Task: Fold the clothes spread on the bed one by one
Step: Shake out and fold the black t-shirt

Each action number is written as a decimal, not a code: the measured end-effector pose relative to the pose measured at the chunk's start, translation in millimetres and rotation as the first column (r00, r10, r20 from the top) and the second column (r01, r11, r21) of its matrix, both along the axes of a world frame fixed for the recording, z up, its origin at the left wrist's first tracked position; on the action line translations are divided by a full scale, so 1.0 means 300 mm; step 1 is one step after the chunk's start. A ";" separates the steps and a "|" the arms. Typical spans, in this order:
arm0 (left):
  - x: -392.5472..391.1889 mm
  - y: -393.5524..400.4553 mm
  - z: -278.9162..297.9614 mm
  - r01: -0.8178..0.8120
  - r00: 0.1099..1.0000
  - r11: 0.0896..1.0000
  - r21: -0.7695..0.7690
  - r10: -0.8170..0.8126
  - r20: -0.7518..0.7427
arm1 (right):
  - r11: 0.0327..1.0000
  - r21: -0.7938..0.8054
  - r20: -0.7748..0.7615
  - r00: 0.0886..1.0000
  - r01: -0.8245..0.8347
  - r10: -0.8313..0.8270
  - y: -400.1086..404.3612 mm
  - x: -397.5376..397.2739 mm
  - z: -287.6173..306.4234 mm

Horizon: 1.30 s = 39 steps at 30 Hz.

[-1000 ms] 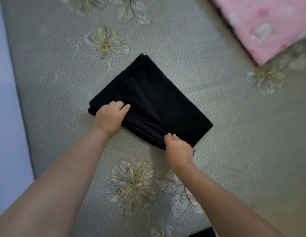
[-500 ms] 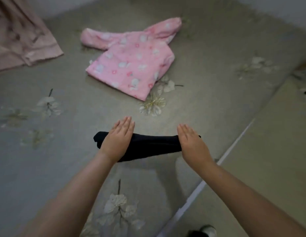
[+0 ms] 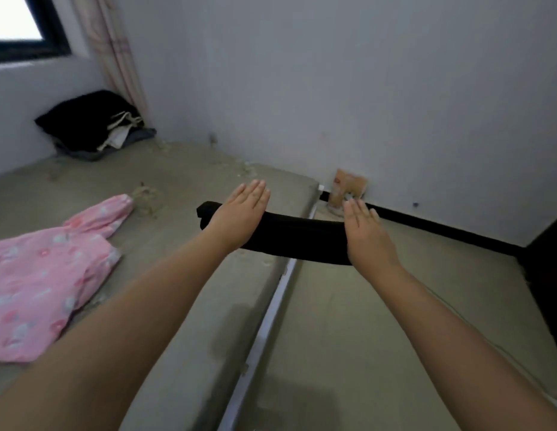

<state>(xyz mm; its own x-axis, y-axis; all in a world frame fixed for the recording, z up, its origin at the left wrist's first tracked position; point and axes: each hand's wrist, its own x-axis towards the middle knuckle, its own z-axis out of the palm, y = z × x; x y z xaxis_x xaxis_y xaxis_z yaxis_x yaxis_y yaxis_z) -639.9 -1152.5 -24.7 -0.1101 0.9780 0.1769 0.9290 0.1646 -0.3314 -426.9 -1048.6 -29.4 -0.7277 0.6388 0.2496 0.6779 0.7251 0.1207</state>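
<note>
A folded black garment point(image 3: 295, 241) hangs in the air as a flat bundle over the right edge of the bed point(image 3: 183, 306). My left hand point(image 3: 239, 216) lies over its left end with straight fingers on top. My right hand point(image 3: 368, 234) holds its right end the same way. Both thumbs are hidden under the cloth, so the bundle is pinched between fingers and thumbs. A pink patterned jacket point(image 3: 44, 275) lies spread flat on the bed at the left.
A dark pile of cloth and a bag point(image 3: 90, 126) sits in the far corner under a curtain point(image 3: 115, 48). Right of the bed's pale edge strip lies a lower grey surface point(image 3: 379, 321). A small paper bag point(image 3: 348, 189) leans on the wall. Dark furniture point(image 3: 547, 275) stands at the right.
Both hands lifted the black garment off the bed and carried it to the right, past the bed's edge. My view swung up and right, so the pink jacket now lies at the left.
</note>
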 end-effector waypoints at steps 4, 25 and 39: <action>0.049 0.350 0.107 0.104 0.994 0.991 0.085 -0.103 -0.019 | 0.994 0.059 0.007 0.996 0.094 -0.094 0.298 0.077 0.119; -0.217 2.276 0.401 0.191 0.977 0.967 0.167 -0.172 -0.123 | 0.961 0.121 -0.058 0.968 0.248 -0.243 2.139 -0.156 0.424; -0.933 3.134 0.332 -0.263 0.965 0.965 0.004 0.263 0.017 | 0.982 0.050 -0.034 0.982 -0.182 0.183 3.289 -1.030 0.339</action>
<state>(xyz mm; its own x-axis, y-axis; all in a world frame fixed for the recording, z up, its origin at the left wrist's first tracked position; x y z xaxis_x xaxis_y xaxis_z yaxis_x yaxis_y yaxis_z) -919.9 -212.3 74.9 -0.3662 0.9131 0.1792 0.8579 0.4059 -0.3151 -735.8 -62.0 72.4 -0.8203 0.4833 0.3057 0.5395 0.8314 0.1332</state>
